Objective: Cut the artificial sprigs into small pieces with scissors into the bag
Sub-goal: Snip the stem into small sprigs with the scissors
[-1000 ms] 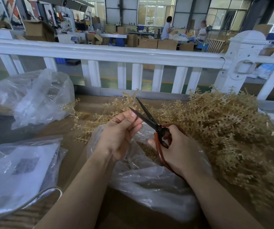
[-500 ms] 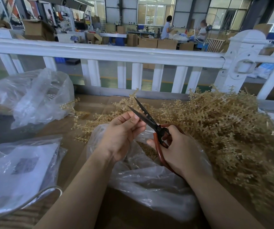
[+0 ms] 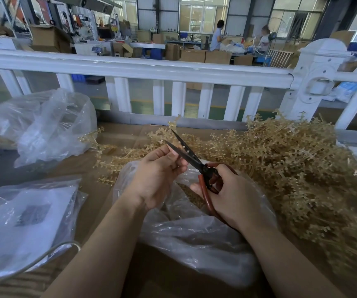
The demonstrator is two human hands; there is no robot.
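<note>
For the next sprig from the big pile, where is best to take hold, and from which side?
Probably pinch a bare stem end at the near-left edge of the sprig pile, coming from the left with the left hand. Stems there stick out loose beside the bag; the right hand holds the scissors.

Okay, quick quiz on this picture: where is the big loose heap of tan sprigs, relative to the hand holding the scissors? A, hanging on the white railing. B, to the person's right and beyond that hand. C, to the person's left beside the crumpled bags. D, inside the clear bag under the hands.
B: the heap of sprigs spreads right of and beyond the right hand gripping the scissors.
</note>
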